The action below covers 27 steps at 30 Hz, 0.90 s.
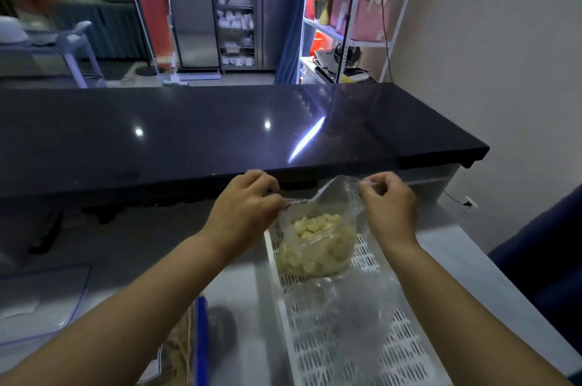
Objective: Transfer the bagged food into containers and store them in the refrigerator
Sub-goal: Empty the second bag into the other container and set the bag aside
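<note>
Over white slotted tray (362,354), both hands (248,199) (389,199) pinch clear bag (318,244) of pale slices.

glossy black counter (189,133), clear plastic bag (318,240), slotted white plastic tray (362,338)

Dim, soft focus; glare streaks the black counter (220,133) (edges warped).

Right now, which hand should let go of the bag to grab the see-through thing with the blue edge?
Left, probably. The left hand pinches the bag on the side nearer the see-through thing, low on the left. The right hand, also pinching it, would have to cross the bag.
</note>
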### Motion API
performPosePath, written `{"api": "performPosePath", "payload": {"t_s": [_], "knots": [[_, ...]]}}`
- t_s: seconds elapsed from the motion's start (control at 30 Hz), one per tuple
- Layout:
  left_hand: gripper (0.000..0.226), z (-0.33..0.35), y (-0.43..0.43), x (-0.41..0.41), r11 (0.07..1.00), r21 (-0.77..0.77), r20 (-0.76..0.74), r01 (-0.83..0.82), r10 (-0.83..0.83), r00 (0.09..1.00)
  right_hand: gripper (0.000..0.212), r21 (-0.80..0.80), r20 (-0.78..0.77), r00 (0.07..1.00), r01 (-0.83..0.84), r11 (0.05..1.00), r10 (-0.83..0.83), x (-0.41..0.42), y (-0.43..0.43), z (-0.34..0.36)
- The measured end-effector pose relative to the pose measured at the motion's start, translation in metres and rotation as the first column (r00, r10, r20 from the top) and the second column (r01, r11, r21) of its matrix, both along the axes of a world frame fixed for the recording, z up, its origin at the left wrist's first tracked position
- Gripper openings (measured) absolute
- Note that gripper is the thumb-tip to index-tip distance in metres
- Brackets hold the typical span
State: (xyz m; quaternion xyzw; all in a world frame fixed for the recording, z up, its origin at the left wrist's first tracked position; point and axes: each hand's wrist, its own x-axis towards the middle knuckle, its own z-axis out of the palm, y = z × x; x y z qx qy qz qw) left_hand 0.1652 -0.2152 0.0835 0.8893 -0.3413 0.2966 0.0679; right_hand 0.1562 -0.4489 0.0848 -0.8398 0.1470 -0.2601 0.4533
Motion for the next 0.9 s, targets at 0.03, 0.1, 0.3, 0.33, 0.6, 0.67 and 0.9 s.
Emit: {"api": "performPosePath", "payload": {"t_s": [0.03,0.1,0.3,0.33,0.6,0.67,0.9], "knots": [[0.011,0.006,-0.003,0.001,1.0,-0.023,-0.016,0.0,-0.001,1.0,0.008,0.01,0.013,1.0,-0.024,1.0,0.024,0.005,-0.002,0.003],[0.009,0.019,-0.009,0.003,0.992,-0.123,-0.103,-0.006,-0.007,0.995,0.012,0.056,0.049,0.995,-0.086,0.995,0.083,0.015,-0.003,0.011],[0.004,0.06,-0.04,0.017,0.913,-0.405,-0.374,-0.058,-0.108,0.921,0.018,0.149,0.145,0.935,-0.345,0.927,0.324,0.033,0.011,0.045],[0.005,0.066,-0.046,0.019,0.89,-0.45,-0.393,-0.072,-0.125,0.911,0.018,0.136,0.164,0.915,-0.391,0.91,0.369,0.034,0.016,0.052],[0.01,0.114,-0.048,0.019,0.578,-0.805,-0.39,-0.136,-0.342,0.855,0.01,0.072,0.376,0.731,-0.635,0.769,0.569,0.027,0.04,0.124],[0.011,0.121,-0.042,0.012,0.567,-0.811,-0.404,-0.144,-0.365,0.839,0.015,0.054,0.413,0.681,-0.681,0.73,0.605,0.024,0.049,0.132],[0.008,0.137,0.004,-0.018,0.495,-0.851,-0.376,-0.176,-0.341,0.862,0.018,0.128,0.454,0.544,-0.824,0.552,0.706,0.019,0.089,0.119]]}}
